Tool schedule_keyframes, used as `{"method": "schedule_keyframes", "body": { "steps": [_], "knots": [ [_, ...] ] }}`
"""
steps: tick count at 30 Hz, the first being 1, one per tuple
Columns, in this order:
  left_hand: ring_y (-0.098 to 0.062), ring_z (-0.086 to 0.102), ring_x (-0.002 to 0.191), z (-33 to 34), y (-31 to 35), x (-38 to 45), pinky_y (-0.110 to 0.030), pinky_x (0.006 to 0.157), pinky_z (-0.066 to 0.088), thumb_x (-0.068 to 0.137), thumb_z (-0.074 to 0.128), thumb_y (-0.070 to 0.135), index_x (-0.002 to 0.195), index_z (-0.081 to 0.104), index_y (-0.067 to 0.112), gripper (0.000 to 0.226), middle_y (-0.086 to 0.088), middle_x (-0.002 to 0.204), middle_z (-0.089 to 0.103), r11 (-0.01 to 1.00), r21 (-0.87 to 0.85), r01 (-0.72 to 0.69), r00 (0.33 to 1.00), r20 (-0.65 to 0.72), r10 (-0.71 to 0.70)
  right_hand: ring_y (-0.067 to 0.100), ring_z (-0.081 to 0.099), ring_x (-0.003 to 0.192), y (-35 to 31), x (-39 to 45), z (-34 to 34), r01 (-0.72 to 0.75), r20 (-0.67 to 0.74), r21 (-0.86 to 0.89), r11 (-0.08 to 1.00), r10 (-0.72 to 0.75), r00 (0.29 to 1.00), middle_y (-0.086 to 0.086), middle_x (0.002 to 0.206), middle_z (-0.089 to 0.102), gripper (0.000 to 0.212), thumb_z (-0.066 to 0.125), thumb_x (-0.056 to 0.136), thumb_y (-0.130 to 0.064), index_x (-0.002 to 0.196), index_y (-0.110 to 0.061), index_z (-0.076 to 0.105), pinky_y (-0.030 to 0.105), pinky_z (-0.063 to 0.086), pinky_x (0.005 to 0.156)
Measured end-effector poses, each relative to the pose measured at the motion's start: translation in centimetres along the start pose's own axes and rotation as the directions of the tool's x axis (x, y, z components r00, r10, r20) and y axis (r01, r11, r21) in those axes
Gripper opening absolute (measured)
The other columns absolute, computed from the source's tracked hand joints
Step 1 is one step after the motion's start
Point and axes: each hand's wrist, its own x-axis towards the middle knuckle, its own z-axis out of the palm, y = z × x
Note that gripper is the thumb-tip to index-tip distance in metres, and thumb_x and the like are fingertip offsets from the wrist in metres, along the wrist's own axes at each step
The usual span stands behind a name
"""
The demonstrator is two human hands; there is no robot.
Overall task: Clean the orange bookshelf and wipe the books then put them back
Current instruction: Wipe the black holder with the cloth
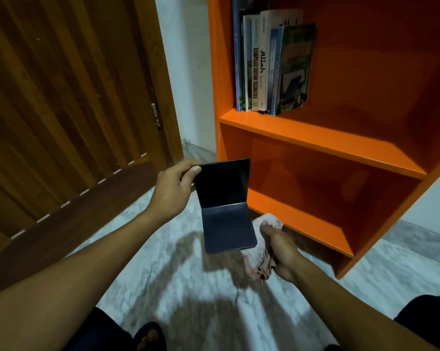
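My left hand (172,184) pinches the top left corner of a black L-shaped metal bookend (225,206), held in the air in front of the orange bookshelf (322,140). Its lower flap hangs toward me. My right hand (280,252) grips a crumpled pale cloth (260,264) just right of the bookend, near the bottom shelf's front edge. Several books (272,64) stand upright at the left end of the upper shelf, the rightmost one leaning on the rest. The two lower shelves hold nothing.
A brown wooden door (69,117) stands open at the left, its edge close to the bookshelf's left side. A white wall strip (186,79) shows between them. The floor (178,269) is pale marble tile. My knees and a foot show at the bottom.
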Motion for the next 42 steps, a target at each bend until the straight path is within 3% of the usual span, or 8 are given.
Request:
{"method": "schedule_keyframes", "body": {
  "steps": [9, 16, 22, 25, 29, 32, 36, 42],
  "knots": [
    [-0.017, 0.059, 0.119, -0.6, -0.3, 0.2, -0.035, 0.101, 0.052, 0.103, 0.049, 0.019, 0.125, 0.061, 0.020, 0.025, 0.004, 0.124, 0.064, 0.973, -0.159, 0.166, 0.981, -0.077, -0.179, 0.029, 0.074, 0.084, -0.7, -2.4, 3.1, 0.161, 0.084, -0.117, 0.980, -0.152, 0.985, 0.015, 0.097, 0.077, 0.021, 0.057, 0.099, -0.015, 0.110, -0.002, 0.068, 0.033, 0.060, 0.065],
    [-0.025, 0.018, 0.151, 2.9, 2.7, 0.4, -0.052, 0.121, 0.022, 0.069, 0.067, 0.067, 0.155, -0.018, 0.031, 0.126, 0.001, 0.167, 0.008, 0.783, -0.433, 0.446, 0.881, 0.054, -0.471, 0.024, 0.051, 0.133, 2.2, -3.4, 7.3, 0.415, -0.142, -0.153, 0.897, -0.435, 0.889, 0.003, 0.143, 0.055, 0.044, 0.053, 0.101, -0.020, 0.145, -0.020, 0.046, 0.047, 0.043, 0.111],
    [-0.019, 0.065, 0.096, 4.1, 3.8, 0.7, -0.039, 0.087, 0.059, 0.098, 0.053, 0.001, 0.145, 0.036, 0.007, 0.051, -0.014, 0.126, 0.057, 0.603, -0.679, 0.418, 0.825, 0.005, -0.566, 0.028, 0.060, 0.113, 2.8, -4.4, 7.7, 0.503, -0.221, -0.382, 0.775, -0.606, 0.765, 0.006, 0.131, 0.060, 0.047, 0.052, 0.102, -0.022, 0.147, -0.021, 0.038, 0.041, 0.055, 0.088],
    [-0.022, 0.067, 0.101, 3.8, 4.3, 0.6, -0.045, 0.085, 0.060, 0.101, 0.044, -0.004, 0.132, 0.051, 0.013, 0.036, -0.007, 0.114, 0.065, 0.570, -0.712, 0.411, 0.825, 0.025, -0.564, 0.029, 0.061, 0.112, 3.0, -3.1, 6.8, 0.478, -0.204, -0.371, 0.796, -0.572, 0.794, 0.006, 0.127, 0.063, 0.041, 0.051, 0.102, -0.012, 0.141, -0.022, 0.046, 0.041, 0.054, 0.090],
    [-0.025, 0.068, 0.104, 2.8, 3.7, 0.7, -0.044, 0.083, 0.061, 0.099, 0.051, -0.001, 0.129, 0.056, 0.011, 0.032, -0.009, 0.117, 0.067, 0.602, -0.689, 0.404, 0.824, -0.012, -0.566, 0.032, 0.061, 0.078, 2.0, -2.5, 5.4, 0.403, -0.284, -0.131, 0.906, -0.423, 0.860, 0.010, 0.082, 0.062, 0.022, 0.047, 0.099, -0.004, 0.083, -0.015, 0.056, 0.029, 0.049, 0.063],
    [-0.021, 0.070, 0.094, 2.0, 3.1, 0.7, -0.033, 0.070, 0.061, 0.098, 0.056, 0.003, 0.113, 0.061, 0.013, 0.019, -0.006, 0.107, 0.070, 0.637, -0.667, 0.386, 0.822, -0.065, -0.566, 0.033, 0.061, 0.062, -0.6, -2.4, 4.2, 0.228, -0.279, 0.265, 0.937, -0.152, 0.948, 0.019, 0.077, 0.060, 0.028, 0.038, 0.104, -0.018, 0.087, -0.004, 0.057, 0.029, 0.049, 0.051],
    [-0.023, 0.068, 0.101, 1.1, 2.5, 0.8, -0.039, 0.081, 0.061, 0.098, 0.058, 0.013, 0.107, 0.063, 0.020, 0.011, -0.002, 0.109, 0.071, 0.693, -0.613, 0.381, 0.829, -0.105, -0.549, 0.028, 0.069, 0.063, -4.5, -1.8, 3.2, 0.022, -0.180, 0.526, 0.850, 0.086, 0.980, 0.021, 0.083, 0.071, 0.031, 0.041, 0.104, -0.011, 0.129, 0.006, 0.050, 0.031, 0.054, 0.053],
    [-0.020, 0.068, 0.102, 1.6, 2.9, 0.8, -0.039, 0.086, 0.059, 0.103, 0.050, 0.020, 0.104, 0.061, 0.025, 0.012, -0.001, 0.113, 0.071, 0.775, -0.508, 0.375, 0.876, -0.080, -0.476, 0.040, 0.069, 0.097, -8.6, -3.5, 5.2, 0.338, -0.315, 0.439, 0.832, -0.210, 0.926, 0.023, 0.111, 0.067, 0.016, 0.054, 0.099, -0.011, 0.113, -0.003, 0.053, 0.061, 0.050, 0.091]
  ]
}}
